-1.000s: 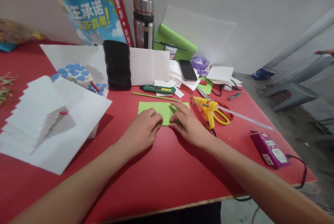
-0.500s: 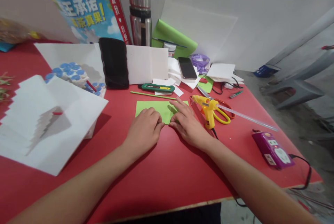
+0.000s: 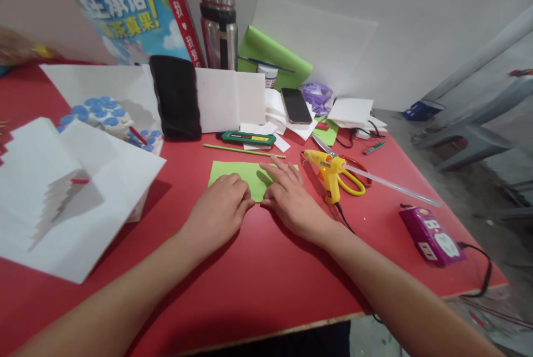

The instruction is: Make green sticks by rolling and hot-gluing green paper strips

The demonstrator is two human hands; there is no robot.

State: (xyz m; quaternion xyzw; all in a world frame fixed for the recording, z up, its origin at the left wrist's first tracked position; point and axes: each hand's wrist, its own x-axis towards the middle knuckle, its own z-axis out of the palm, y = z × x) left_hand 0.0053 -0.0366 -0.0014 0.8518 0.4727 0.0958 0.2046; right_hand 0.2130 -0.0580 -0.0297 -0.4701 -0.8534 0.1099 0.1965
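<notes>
A small sheet of light green paper lies on the red table. My left hand is closed at its near edge, thumb and fingertips pinched on the paper. Facing it, my right hand pinches the same edge with its thumb and lower fingers, while its upper fingers stretch over the sheet. A small gap separates the two thumbs. Just beyond the sheet lies a thin green stick, and behind that a green utility knife.
Right of my hands are a yellow glue gun with a clear glue stick, scissors and a purple power socket box. White card pieces stand at left. A black phone-like object, steel flask and phone are behind.
The whole view has shifted slightly, so everything sits a little farther left. Both hands stay at the paper's near edge, with little visible change in their grip.
</notes>
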